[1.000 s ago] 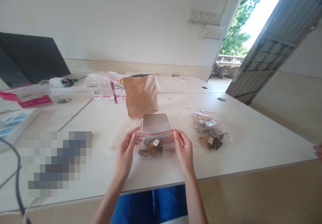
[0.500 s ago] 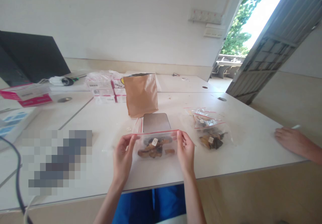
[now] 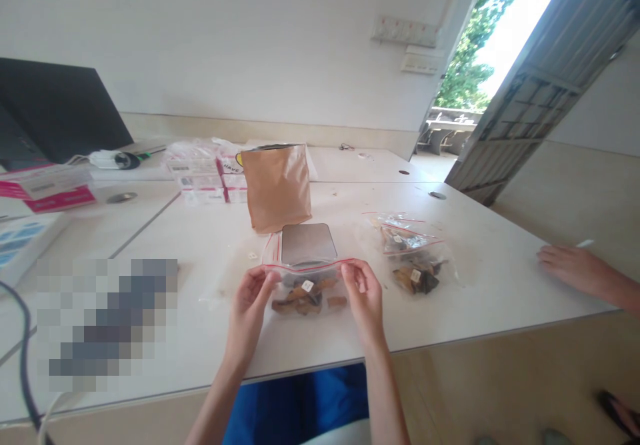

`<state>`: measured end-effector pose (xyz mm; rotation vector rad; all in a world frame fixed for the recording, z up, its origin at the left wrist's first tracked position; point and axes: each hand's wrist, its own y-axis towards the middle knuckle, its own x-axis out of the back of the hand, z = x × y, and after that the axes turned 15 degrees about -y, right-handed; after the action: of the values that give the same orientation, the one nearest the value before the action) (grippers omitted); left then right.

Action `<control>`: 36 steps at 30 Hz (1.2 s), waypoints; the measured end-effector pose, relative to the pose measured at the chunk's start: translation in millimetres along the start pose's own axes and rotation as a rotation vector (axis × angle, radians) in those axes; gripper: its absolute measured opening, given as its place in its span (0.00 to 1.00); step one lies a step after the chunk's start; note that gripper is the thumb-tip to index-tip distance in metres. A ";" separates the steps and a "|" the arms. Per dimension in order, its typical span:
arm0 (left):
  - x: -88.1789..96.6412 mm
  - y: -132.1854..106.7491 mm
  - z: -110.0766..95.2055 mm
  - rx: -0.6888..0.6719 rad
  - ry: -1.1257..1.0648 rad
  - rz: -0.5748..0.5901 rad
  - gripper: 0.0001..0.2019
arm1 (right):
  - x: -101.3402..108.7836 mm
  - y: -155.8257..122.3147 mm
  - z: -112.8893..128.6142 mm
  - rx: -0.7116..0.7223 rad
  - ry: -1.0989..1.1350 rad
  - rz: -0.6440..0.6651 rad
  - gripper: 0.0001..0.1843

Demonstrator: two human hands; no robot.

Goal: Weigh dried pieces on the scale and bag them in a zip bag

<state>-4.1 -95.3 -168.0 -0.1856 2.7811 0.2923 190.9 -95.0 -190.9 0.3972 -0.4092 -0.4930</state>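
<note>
A clear zip bag (image 3: 320, 296) with a red seal line holds brown dried pieces and a small white label. My left hand (image 3: 253, 293) pinches its upper left corner between thumb and fingers. At the upper right corner, my right hand (image 3: 363, 290) grips it the same way. The bag's top edge sags and gapes a little between the hands. Just behind it lies a flat scale with a grey plate (image 3: 307, 243). A brown paper bag (image 3: 278, 188) stands upright beyond the scale. Flat clear bags (image 3: 235, 268) lie left of my left hand.
Filled zip bags (image 3: 417, 258) of dried pieces are heaped to the right. Another person's hand (image 3: 567, 268) rests at the table's right edge. Pink-and-white boxes (image 3: 200, 175) and a dark monitor (image 3: 60, 112) stand at the back left. A pixelated patch covers something at the left.
My hands have come slightly closer together, and the bag's top edge has gone from taut to sagging and parted. The view has shifted a little.
</note>
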 end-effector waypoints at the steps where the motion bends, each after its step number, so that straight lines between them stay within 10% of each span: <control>1: 0.1 -0.1 -0.5 0.011 0.000 0.006 0.17 | 0.3 -0.6 2.3 -0.002 0.010 0.006 0.09; 36: -1.3 -8.5 -3.6 0.142 -0.045 0.085 0.16 | 2.5 -7.3 30.7 -0.213 0.181 0.158 0.13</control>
<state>-2.6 -104.2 -165.8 -0.0263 2.7564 0.1172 175.9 -110.3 -167.6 0.1989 -0.2083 -0.3398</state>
